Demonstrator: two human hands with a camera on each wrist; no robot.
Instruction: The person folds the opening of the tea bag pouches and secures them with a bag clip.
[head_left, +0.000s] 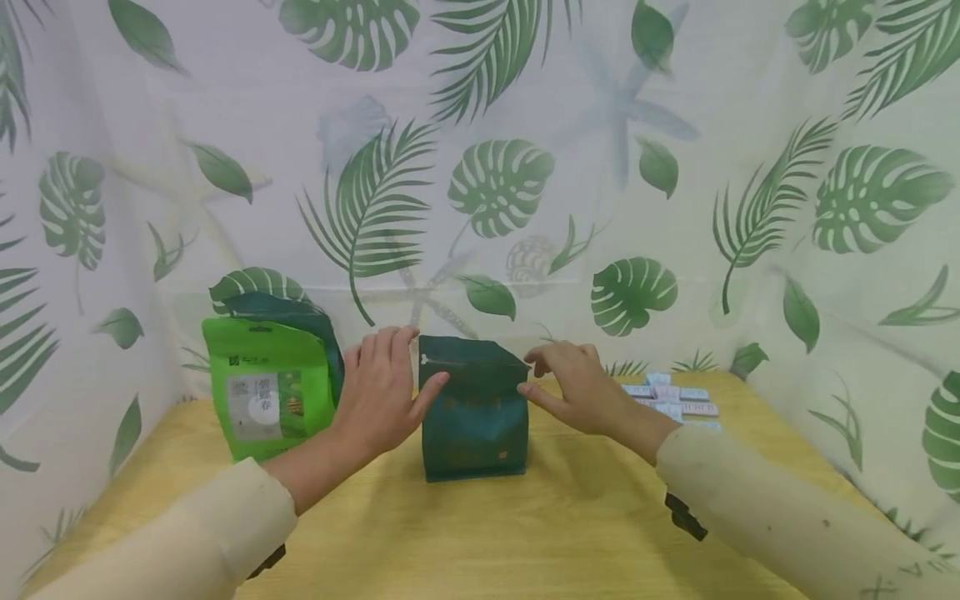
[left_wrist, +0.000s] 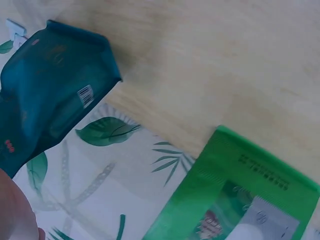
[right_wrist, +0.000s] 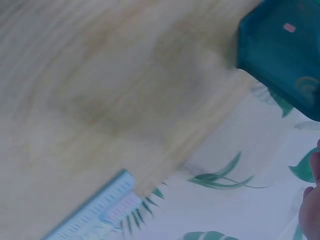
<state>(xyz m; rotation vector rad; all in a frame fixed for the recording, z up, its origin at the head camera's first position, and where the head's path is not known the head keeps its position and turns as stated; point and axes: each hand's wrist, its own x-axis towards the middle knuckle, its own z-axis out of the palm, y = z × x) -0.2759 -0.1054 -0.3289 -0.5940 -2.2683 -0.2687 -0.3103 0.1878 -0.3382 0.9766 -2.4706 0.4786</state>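
Observation:
In the head view a dark teal pouch (head_left: 476,425) with a folded top stands upright on the wooden table, between both hands. My left hand (head_left: 382,383) is at its upper left edge, fingers fairly straight beside it and thumb across the front. At the upper right corner is my right hand (head_left: 573,387), its fingertips and thumb loosely bent by the edge; firm contact is not clear. The left wrist view shows the pouch's side with a barcode (left_wrist: 85,96) and part of the left hand (left_wrist: 17,212). Only a sliver of the right hand (right_wrist: 311,200) appears in the right wrist view.
A bright green pouch (head_left: 270,392) with a pale label stands left of my left hand, in front of another dark teal pouch (head_left: 281,308). Small pale blue and pink boxes (head_left: 667,400) lie at the back right. A leaf-patterned cloth (head_left: 480,275) hangs behind the table (head_left: 480,533).

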